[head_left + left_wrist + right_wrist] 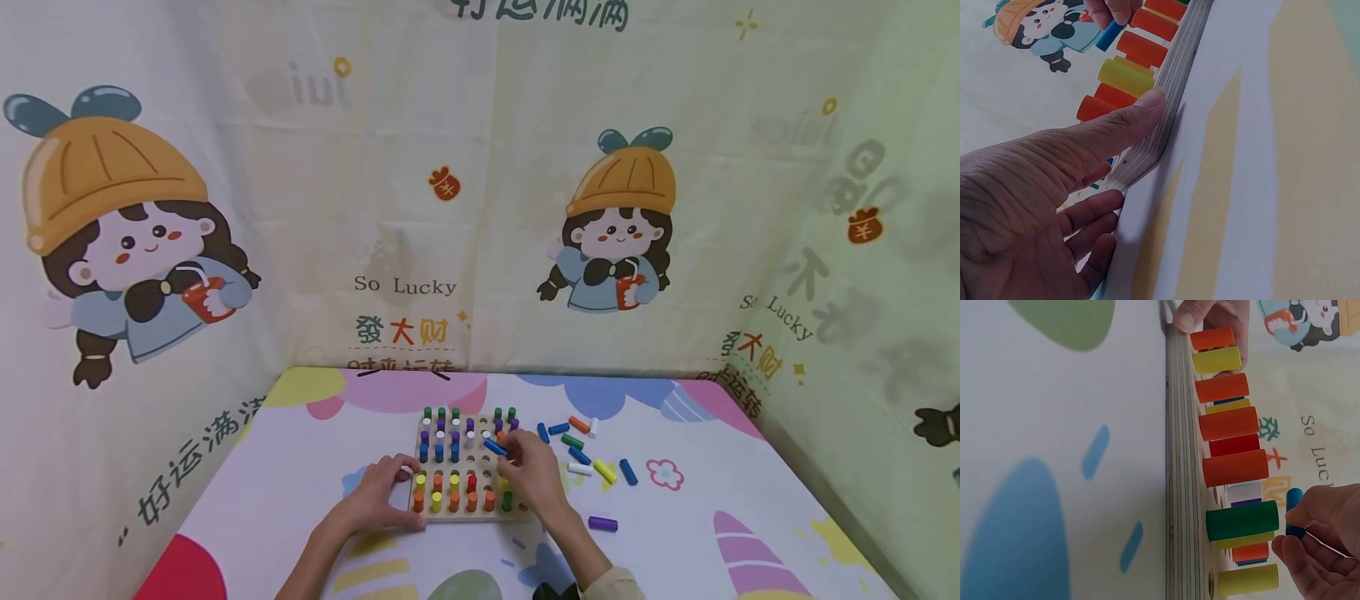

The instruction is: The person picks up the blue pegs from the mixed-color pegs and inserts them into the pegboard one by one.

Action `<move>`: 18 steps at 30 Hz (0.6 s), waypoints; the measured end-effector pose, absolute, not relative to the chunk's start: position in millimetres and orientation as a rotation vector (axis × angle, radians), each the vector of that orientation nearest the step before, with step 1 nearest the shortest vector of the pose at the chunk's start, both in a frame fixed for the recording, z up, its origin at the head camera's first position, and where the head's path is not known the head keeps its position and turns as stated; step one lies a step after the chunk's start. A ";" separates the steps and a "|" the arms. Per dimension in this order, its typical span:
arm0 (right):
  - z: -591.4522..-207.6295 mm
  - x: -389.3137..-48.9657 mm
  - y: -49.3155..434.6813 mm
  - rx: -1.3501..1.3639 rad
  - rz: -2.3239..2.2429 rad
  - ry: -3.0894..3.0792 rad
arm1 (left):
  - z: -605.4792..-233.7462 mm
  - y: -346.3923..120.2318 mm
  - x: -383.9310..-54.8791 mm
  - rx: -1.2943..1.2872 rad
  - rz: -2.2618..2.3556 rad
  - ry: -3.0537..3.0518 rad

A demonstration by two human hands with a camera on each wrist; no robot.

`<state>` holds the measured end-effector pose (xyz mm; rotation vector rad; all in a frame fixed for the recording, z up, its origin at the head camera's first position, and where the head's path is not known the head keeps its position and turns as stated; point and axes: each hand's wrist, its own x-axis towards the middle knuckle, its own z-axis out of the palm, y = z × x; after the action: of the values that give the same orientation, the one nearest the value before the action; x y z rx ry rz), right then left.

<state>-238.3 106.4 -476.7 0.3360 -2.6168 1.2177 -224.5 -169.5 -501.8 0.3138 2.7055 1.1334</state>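
A wooden pegboard [480, 517] lies on the table, with rows of coloured pegs standing in many of its holes and some holes bare. At its front left corner my left hand [375, 496] holds the board. The left thumb rests along the front edge, and the other fingers are curled by the left side. My right hand [536, 471] pinches a blue peg [1295, 500] between thumb and finger above the board's right half. That peg is tilted in the head view. In the right wrist view a green peg [1242, 520] stands near the front edge.
Right of the board lie loose pegs, among them an orange peg [579, 425], a green peg [572, 442], a yellow peg [605, 472] and several blue ones. A purple peg [603, 523] lies nearer the front. Printed cloth walls [495, 250] surround the table.
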 end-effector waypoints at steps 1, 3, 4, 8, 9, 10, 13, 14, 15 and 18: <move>-476.9 -239.1 105.9 0.345 1.215 -2.621 | -501.9 -169.3 -224.8 0.315 1.134 2.706; -476.9 -240.1 104.8 0.374 1.206 -2.629 | -501.7 -169.2 -225.1 0.321 1.135 2.707; -477.1 -240.7 104.1 0.390 1.201 -2.634 | -501.6 -169.2 -225.2 0.323 1.139 2.708; -477.2 -243.0 100.7 0.443 1.187 -2.654 | -500.9 -169.4 -224.7 0.320 1.149 2.705; -477.3 -243.8 99.7 0.453 1.180 -2.660 | -500.8 -169.4 -224.6 0.319 1.150 2.704; -477.0 -244.6 98.7 0.455 1.178 -2.668 | -501.1 -169.4 -224.6 0.319 1.153 2.701; -477.4 -247.1 96.0 0.458 1.149 -2.702 | -501.4 -169.1 -224.4 0.316 1.152 2.698; -477.5 -247.9 95.1 0.452 1.141 -2.718 | -501.7 -169.0 -224.6 0.319 1.149 2.699; -477.2 -248.5 94.1 0.444 1.136 -2.733 | -501.9 -169.0 -224.7 0.318 1.149 2.697; -477.6 -250.4 91.7 0.431 1.120 -2.771 | -502.1 -169.0 -224.9 0.310 1.149 2.700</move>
<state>-250.4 91.7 -477.6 0.4312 -2.7707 1.1200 -224.9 -169.0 -502.1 0.3099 2.6995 1.1493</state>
